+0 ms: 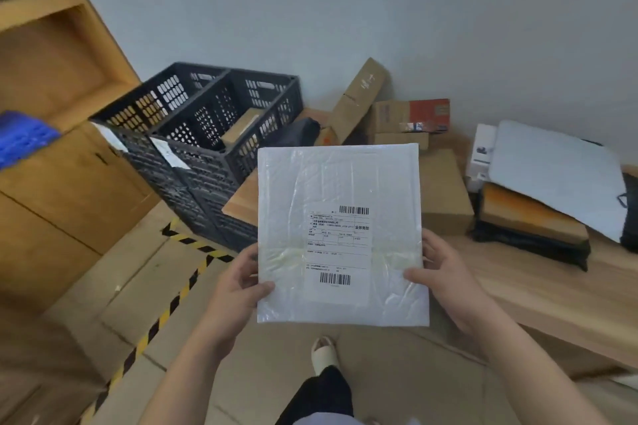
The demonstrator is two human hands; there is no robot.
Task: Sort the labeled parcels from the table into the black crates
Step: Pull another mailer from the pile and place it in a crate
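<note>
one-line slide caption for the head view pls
Both hands, left and right, hold a white labeled mailer up, label facing the camera, black crates beyond on the left.

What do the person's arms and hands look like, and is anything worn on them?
Both forearms are bare up to the bottom edge of the picture, with no sleeves showing. The left hand and the right hand wear no gloves. No watch, ring or bracelet can be seen.
</note>
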